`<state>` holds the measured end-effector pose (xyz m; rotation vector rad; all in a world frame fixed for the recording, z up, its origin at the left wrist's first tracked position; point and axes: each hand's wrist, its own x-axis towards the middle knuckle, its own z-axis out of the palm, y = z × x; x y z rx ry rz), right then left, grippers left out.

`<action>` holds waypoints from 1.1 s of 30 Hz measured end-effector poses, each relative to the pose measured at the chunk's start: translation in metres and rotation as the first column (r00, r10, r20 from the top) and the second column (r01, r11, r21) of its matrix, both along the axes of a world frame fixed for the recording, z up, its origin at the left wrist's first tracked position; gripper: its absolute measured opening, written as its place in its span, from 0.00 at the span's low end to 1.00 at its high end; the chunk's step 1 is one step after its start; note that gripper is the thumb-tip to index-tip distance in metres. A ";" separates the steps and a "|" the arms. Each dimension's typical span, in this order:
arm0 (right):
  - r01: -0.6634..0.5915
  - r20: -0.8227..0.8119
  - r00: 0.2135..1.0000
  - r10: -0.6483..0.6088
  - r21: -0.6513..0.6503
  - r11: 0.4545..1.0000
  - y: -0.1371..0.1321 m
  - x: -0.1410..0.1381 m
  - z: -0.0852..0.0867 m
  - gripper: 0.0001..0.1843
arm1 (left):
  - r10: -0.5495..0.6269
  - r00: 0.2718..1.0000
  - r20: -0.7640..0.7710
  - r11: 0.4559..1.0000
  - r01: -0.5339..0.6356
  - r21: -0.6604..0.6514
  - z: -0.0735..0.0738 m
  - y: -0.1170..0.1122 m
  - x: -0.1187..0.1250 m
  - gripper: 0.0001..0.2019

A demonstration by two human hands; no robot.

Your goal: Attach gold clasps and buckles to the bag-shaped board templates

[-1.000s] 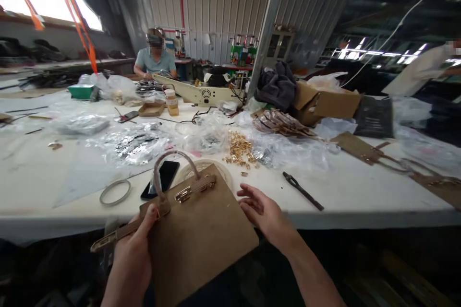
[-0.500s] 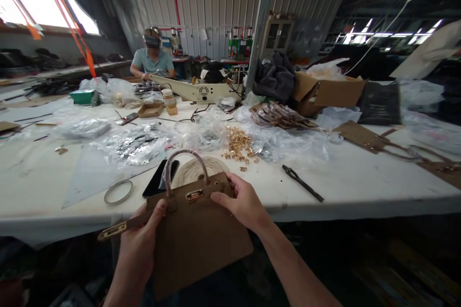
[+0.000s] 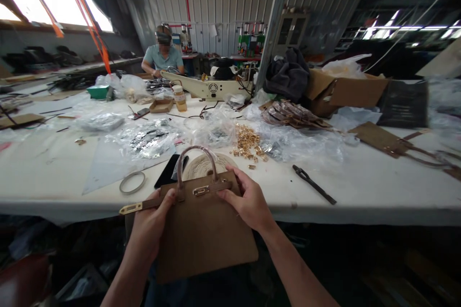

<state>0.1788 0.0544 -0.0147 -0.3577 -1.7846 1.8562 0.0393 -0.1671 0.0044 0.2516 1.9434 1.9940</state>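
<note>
A brown handbag panel [image 3: 209,235] with an arched handle [image 3: 196,149] is held up at the table's front edge. My left hand [image 3: 153,220] grips its upper left side, thumb on the front face. From that side a strap with a gold metal end plate [image 3: 131,208] sticks out to the left. My right hand [image 3: 248,199] pinches the upper right corner, its thumb by the short strap that runs through a gold clasp [image 3: 200,191]. The fingers behind the panel are partly hidden. Plastic film covers part of the handle.
Behind the panel lie a roll of pale tape [image 3: 205,165] and a black phone [image 3: 171,171]. A ring [image 3: 132,183] lies left, a dark metal tool [image 3: 314,183] right. Gold hardware pieces [image 3: 248,141] and plastic bags spread beyond. A co-worker [image 3: 163,55] sits across the table.
The view has swung slightly left, so the scene sits further right. The panel has become more level, and the strap's metal end has risen. Both hands keep their hold.
</note>
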 end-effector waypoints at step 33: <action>0.844 -0.479 0.500 -0.721 0.084 0.529 -0.035 0.046 0.106 0.24 | -0.018 0.776 -0.631 0.994 -0.053 -0.095 0.029 -0.012 0.090 0.43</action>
